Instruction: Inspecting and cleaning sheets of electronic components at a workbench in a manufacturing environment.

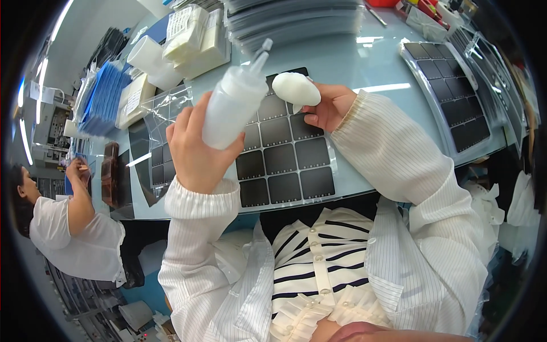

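My left hand [194, 145] is wrapped round a translucent white squeeze bottle [232, 108], which leans to the right with its nozzle pointing up. In my right hand [330, 105] is a rounded white pad [296, 89], pinched at its right side; a small tip pokes out below it. Bottle and pad are apart, side by side over the table. Beneath both lies a sheet of dark square panels [283, 157] in a grid, its upper part partly hidden by the bottle and pad.
Stacked clear-edged sheets [293, 25] stand at the back. Further dark panel sheets [447, 94] lie at the right, blue stacked sheets [102, 97] and white blocks [196, 43] at the left. A co-worker [71, 228] sits at the far left by a brown box [110, 174].
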Available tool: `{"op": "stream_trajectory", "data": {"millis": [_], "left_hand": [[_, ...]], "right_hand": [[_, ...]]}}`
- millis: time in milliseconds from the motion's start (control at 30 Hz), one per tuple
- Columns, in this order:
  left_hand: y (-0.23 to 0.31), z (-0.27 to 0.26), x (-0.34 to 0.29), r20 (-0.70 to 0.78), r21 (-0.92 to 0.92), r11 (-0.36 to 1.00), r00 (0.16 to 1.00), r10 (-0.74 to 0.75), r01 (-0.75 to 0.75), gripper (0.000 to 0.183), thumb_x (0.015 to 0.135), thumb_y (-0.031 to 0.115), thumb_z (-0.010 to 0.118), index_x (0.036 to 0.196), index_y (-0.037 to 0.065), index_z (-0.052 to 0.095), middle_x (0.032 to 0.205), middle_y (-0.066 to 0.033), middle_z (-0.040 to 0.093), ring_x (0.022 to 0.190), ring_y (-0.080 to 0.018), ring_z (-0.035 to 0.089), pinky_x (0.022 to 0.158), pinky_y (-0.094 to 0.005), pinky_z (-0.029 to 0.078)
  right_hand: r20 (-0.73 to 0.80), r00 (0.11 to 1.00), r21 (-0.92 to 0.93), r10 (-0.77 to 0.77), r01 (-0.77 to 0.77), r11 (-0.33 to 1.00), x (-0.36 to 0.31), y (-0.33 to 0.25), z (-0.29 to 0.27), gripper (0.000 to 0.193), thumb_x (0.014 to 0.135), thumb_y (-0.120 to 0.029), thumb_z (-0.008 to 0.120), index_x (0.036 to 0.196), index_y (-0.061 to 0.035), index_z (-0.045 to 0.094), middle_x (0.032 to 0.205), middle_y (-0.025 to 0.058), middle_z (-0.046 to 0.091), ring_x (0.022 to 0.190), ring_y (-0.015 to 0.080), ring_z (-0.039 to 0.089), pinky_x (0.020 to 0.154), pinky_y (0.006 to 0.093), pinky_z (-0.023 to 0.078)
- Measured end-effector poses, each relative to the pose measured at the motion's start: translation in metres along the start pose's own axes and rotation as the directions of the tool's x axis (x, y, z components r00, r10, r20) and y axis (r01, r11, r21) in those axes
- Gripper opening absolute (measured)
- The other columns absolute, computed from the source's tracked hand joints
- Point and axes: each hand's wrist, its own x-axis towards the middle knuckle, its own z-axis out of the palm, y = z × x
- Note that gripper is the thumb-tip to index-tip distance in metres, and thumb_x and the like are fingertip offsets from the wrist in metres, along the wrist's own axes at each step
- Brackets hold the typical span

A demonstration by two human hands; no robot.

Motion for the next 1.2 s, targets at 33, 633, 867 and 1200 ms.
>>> {"op": "stream_trajectory", "data": {"millis": [33, 633, 867, 1200], "left_hand": [[0.004, -0.001, -0.004, 0.051, 0.074, 0.997, 0.999, -0.004, 0.000, 0.065, 0.053, 0.018, 0.076, 0.115, 0.012, 0.056, 0.087, -0.0063, 0.057, 0.081, -0.0241, 0.057, 0.077, -0.0357, 0.038], [-0.002, -0.016, -0.011, 0.002, 0.352, 0.929, 0.993, 0.119, -0.112, 0.073, 0.044, 0.010, 0.084, 0.112, 0.025, 0.063, 0.089, -0.0008, 0.055, 0.085, -0.0178, 0.054, 0.079, -0.0327, 0.035], [0.000, -0.021, -0.008, -0.009, 0.379, 0.917, 0.990, 0.139, -0.125, 0.070, 0.045, 0.010, 0.085, 0.110, 0.026, 0.064, 0.086, 0.0002, 0.054, 0.083, -0.0167, 0.054, 0.076, -0.0317, 0.034], [-0.002, -0.021, -0.007, -0.019, 0.397, 0.910, 0.990, 0.138, -0.119, 0.068, 0.046, 0.011, 0.084, 0.110, 0.026, 0.065, 0.083, 0.0005, 0.052, 0.082, -0.0160, 0.054, 0.076, -0.0309, 0.034]], "right_hand": [[-0.003, 1.000, 0.006, -0.002, 0.002, 1.000, -0.001, 0.000, 0.000, 0.025, 0.091, -0.023, 0.055, 0.107, -0.0042, 0.058, 0.083, 0.0017, 0.057, 0.066, 0.0110, 0.051, 0.055, 0.0252, 0.039], [0.011, 1.000, 0.027, 0.001, -0.001, 1.000, 0.006, 0.006, -0.005, 0.028, 0.093, -0.021, 0.052, 0.107, 0.0024, 0.055, 0.081, 0.0033, 0.052, 0.064, 0.0110, 0.043, 0.046, 0.0226, 0.034], [-0.047, 0.999, 0.007, -0.015, 0.015, 1.000, 0.001, 0.004, 0.002, 0.026, 0.092, -0.019, 0.053, 0.106, 0.0026, 0.055, 0.080, 0.0037, 0.050, 0.061, 0.0105, 0.040, 0.045, 0.0224, 0.032], [-0.056, 0.998, 0.016, -0.013, 0.014, 1.000, 0.004, 0.006, 0.000, 0.023, 0.090, -0.016, 0.055, 0.103, 0.0026, 0.057, 0.078, 0.0031, 0.050, 0.060, 0.0102, 0.038, 0.045, 0.0226, 0.030]]}}
